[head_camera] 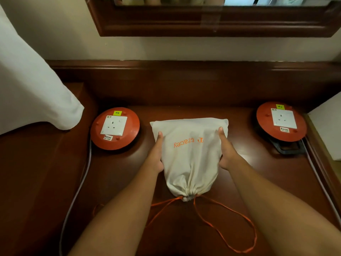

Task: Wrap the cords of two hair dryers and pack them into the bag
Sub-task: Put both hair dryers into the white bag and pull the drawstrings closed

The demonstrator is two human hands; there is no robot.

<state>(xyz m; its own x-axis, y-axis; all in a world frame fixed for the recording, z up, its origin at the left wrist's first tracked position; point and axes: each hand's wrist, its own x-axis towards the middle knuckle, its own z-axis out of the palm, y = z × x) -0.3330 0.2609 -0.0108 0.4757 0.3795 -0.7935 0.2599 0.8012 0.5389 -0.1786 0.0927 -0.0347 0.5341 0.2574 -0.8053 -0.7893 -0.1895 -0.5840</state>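
Observation:
A cream cloth drawstring bag with orange lettering lies on the dark wooden table, its mouth cinched shut toward me. Orange drawstrings trail from the gathered neck across the table front. The bag looks full and bulging; no hair dryer or cord is visible. My left hand presses against the bag's left side with straight fingers. My right hand presses flat against its right side the same way.
Two red round extension-cord reels with white sockets sit on the table, one at the left and one at the right, each with a grey cable running toward me. White cloth hangs at the left. A dark mirror frame is above.

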